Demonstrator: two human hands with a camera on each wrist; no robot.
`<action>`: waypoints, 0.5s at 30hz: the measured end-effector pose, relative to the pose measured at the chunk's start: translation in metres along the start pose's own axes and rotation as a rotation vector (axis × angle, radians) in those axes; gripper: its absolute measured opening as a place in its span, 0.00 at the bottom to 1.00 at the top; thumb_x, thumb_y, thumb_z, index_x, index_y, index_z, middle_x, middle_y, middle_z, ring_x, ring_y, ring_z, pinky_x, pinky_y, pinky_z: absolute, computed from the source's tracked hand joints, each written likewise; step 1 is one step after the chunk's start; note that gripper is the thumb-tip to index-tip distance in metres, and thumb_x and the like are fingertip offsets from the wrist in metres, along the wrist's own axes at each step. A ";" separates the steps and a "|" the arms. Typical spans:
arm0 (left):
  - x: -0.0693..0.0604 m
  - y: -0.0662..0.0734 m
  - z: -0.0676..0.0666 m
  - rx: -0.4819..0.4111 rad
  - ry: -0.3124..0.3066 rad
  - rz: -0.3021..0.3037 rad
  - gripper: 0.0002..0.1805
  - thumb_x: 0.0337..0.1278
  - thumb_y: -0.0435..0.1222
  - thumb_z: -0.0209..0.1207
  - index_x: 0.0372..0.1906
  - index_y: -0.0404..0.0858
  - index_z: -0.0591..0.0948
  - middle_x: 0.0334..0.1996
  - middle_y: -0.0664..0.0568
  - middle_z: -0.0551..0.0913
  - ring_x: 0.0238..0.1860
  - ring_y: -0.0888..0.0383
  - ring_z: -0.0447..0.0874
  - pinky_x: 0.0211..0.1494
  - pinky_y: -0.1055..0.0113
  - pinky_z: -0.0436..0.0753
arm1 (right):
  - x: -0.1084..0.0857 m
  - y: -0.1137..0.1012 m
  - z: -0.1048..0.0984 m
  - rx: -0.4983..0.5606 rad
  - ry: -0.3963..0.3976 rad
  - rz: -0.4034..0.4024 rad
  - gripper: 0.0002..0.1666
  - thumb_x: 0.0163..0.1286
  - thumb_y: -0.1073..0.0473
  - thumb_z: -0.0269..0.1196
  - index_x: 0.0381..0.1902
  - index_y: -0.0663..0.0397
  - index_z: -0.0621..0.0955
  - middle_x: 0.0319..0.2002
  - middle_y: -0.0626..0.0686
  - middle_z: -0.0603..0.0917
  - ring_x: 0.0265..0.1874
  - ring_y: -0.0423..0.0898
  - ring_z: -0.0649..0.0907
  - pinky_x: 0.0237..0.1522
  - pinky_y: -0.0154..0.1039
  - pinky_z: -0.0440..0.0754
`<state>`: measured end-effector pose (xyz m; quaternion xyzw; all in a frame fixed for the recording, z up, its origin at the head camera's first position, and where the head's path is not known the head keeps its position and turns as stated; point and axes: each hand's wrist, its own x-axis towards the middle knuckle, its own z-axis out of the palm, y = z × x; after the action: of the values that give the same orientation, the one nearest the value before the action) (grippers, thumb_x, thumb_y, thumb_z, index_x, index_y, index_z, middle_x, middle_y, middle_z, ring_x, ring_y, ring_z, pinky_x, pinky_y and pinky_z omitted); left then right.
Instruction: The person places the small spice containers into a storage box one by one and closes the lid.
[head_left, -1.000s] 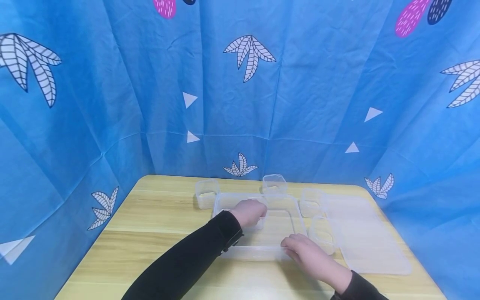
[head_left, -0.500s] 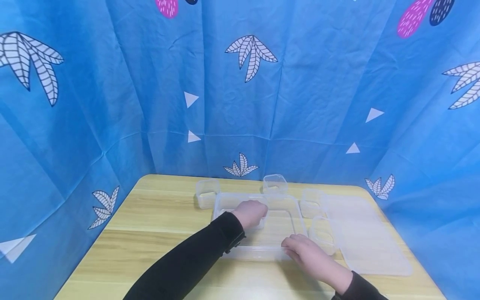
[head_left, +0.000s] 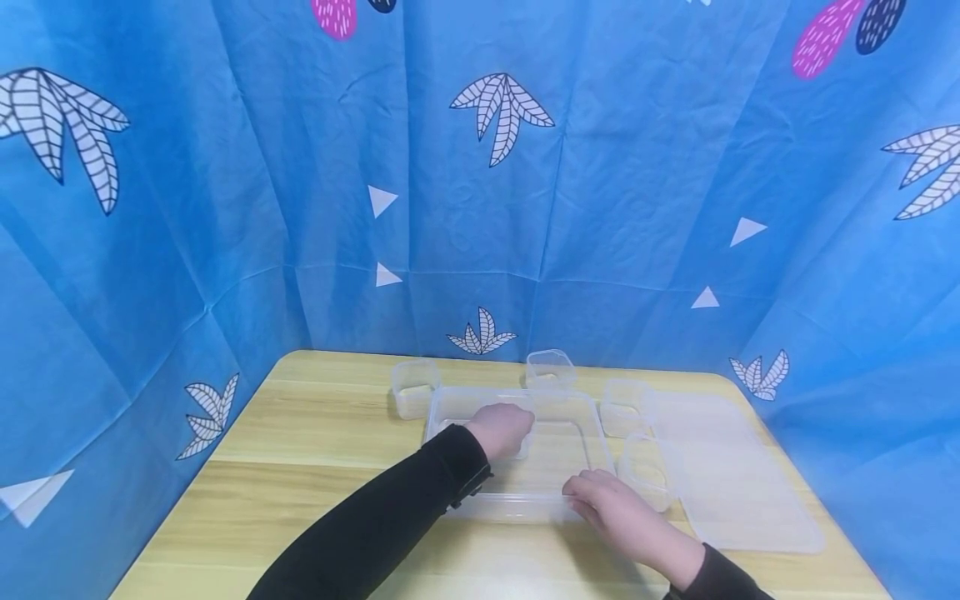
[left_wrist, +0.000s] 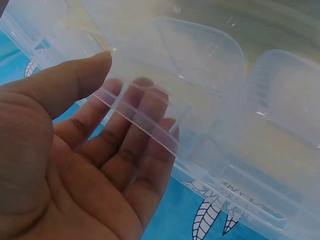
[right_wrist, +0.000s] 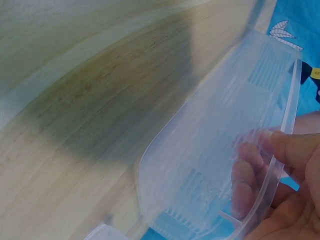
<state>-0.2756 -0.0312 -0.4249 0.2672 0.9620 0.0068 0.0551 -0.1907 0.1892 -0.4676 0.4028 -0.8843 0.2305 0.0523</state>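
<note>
Inside the large clear plastic box [head_left: 517, 508], the left hand [head_left: 498, 428] is at a small clear container [head_left: 522, 447] on the box's left side. In the left wrist view the left hand [left_wrist: 105, 155] has its thumb on the near side of a clear wall, its curved fingers showing through the plastic. The right hand [head_left: 618, 512] grips the box's front rim near the right corner. Seen from the right wrist, the right hand [right_wrist: 285, 175] has its thumb on one side of the box wall [right_wrist: 210, 120] and its curled fingers on the other.
Small clear containers stand outside the box: one at back left [head_left: 415, 390], one behind [head_left: 550, 369], two on the right [head_left: 621, 408], [head_left: 647, 473]. A flat translucent lid [head_left: 742, 475] lies at the table's right. Blue patterned curtain [head_left: 480, 208] surrounds the wooden table [head_left: 300, 417].
</note>
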 end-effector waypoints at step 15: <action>-0.007 -0.001 -0.015 -0.036 -0.012 0.018 0.08 0.60 0.33 0.66 0.43 0.43 0.82 0.37 0.53 0.85 0.40 0.56 0.84 0.46 0.66 0.83 | 0.000 -0.001 -0.001 -0.006 0.026 -0.023 0.05 0.71 0.64 0.61 0.41 0.50 0.82 0.36 0.45 0.84 0.37 0.37 0.79 0.38 0.36 0.82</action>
<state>-0.2713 -0.0355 -0.4094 0.2746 0.9590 0.0227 0.0658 -0.1901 0.1889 -0.4665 0.4097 -0.8795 0.2326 0.0677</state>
